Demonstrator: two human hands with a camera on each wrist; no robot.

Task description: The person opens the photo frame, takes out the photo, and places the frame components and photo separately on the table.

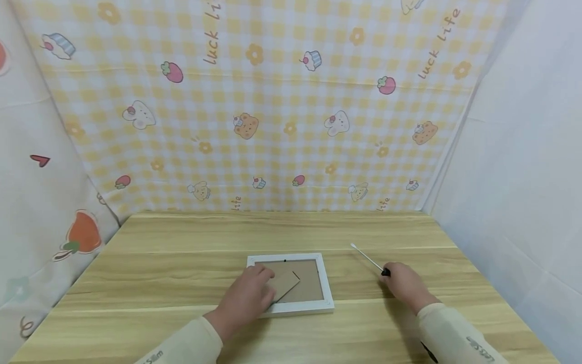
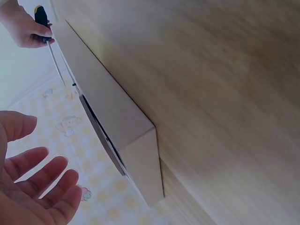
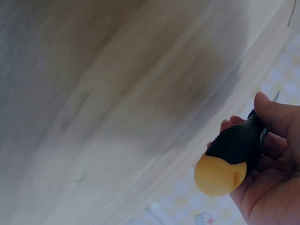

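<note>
A white picture frame [image 1: 326, 283] lies face down on the table, its brown backing board [image 1: 310, 290] facing up. On the backing sits a stand flap [image 1: 283, 282], set at a slant; in the left wrist view this flap [image 2: 102, 137] stands slightly off the back. My left hand [image 1: 247, 296] is over the frame's left side, and its fingers [image 2: 51, 168] are spread loosely with nothing between them. To the right of the frame, my right hand [image 1: 404, 283] grips a screwdriver [image 3: 234, 150] by its black and yellow handle. The metal shaft points forward and left, away from me.
The wood-grain table [image 1: 191, 237] reaches back to a yellow checked cloth [image 1: 291, 101] hung behind it. White cloth hangs on the right [image 1: 523, 167], and a printed white cloth [image 1: 41, 202] on the left.
</note>
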